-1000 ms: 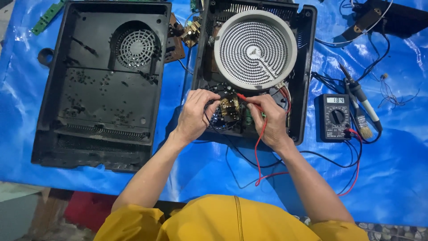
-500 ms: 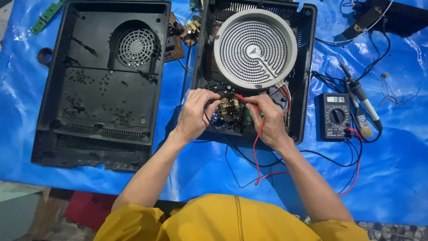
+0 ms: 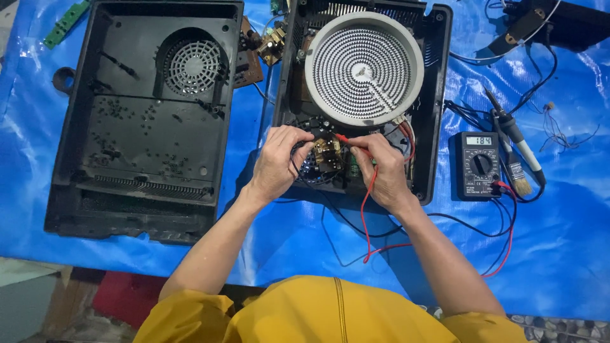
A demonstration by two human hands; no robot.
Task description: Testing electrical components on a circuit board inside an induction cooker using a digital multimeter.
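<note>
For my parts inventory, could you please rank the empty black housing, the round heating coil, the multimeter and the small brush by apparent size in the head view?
1. Empty black housing
2. Round heating coil
3. Multimeter
4. Small brush

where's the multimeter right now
In the head view the multimeter lies on the blue tarp at the right, beside the opened cooker base, left of the brush.

Multimeter [image 3: 480,166] right of cooker base [image 3: 432,95]
</note>
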